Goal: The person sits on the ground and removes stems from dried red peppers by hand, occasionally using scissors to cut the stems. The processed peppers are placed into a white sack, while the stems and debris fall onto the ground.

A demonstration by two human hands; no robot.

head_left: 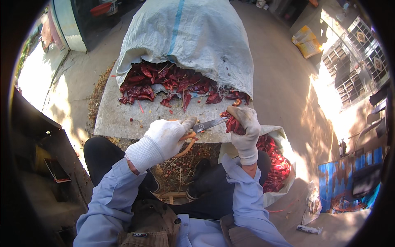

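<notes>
My left hand (163,136), in a white knit glove, grips a pair of scissors (213,123) with orange handles. Their blades point right and reach the dried red chillies (233,126) bunched in my gloved right hand (249,128). Whether the blades are parted is hard to make out. Both hands hover above the near edge of a pale board (123,119). A large white woven sack (191,34) with a blue stripe lies on that board. From its mouth spill more dried red chillies (182,82), some with stems.
By my right knee, an open pale sack (289,148) holds red chillies (274,173). Stems and scraps (176,168) litter the ground between my feet. Further right are a rusty blue metal sheet (331,179), a white tube (309,229) and a yellow bag (306,41). A red basin (100,9) is far left.
</notes>
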